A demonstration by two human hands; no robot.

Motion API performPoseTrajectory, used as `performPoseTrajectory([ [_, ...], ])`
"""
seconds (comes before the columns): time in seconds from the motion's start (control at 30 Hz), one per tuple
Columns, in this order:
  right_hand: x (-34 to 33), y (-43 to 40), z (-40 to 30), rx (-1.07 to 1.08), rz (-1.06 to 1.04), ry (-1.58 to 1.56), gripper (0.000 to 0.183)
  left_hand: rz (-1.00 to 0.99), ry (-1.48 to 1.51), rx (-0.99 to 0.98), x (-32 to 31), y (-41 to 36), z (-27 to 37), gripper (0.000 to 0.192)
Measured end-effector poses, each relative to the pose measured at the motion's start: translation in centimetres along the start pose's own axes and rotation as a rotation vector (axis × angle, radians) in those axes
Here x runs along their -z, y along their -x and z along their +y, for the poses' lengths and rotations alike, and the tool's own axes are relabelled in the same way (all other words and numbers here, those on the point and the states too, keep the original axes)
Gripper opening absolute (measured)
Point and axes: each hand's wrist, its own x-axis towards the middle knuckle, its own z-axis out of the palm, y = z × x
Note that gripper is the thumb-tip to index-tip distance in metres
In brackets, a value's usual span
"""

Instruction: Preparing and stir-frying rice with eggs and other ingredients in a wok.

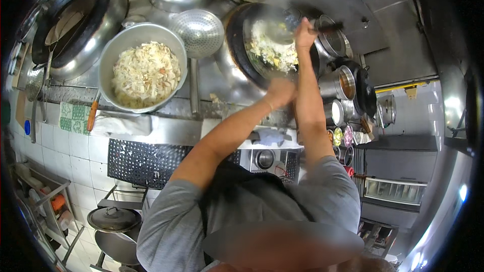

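Note:
A wok (pixel 261 64) sits in the dark ring of a steel wok range, with white rice (pixel 274 47) and yellow, egg-like pieces in it. My left hand (pixel 281 91) is closed at the wok's near edge, blurred by motion; its fingers are partly hidden. Over the wok's right side, my right hand (pixel 305 36) grips a ladle (pixel 280 33) by its shaft. The ladle's blurred bowl is above the rice, and its dark handle end sticks out to the right of my fist.
Left of the wok are a perforated strainer (pixel 198 32) and a large pot (pixel 104 68) of sliced pale food. A second wok (pixel 113 3) stands tilted at far left. Steel containers (pixel 345 83) line the right side. Behind stand a lidded pot (pixel 113 219) and metal racks.

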Motion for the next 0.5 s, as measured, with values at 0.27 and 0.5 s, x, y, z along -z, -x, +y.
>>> performPoseTrajectory([
  [0.27,-2.8,3.9,-5.6,0.032,-0.036,-0.02,0.035,0.018,-0.037,0.101,-0.3,-0.2,-0.3,0.031],
  [0.5,4.9,-0.9,-7.0,0.194,0.293,0.248,0.042,0.088,-0.058,0.153,-0.4,0.2,-0.2,0.033],
])
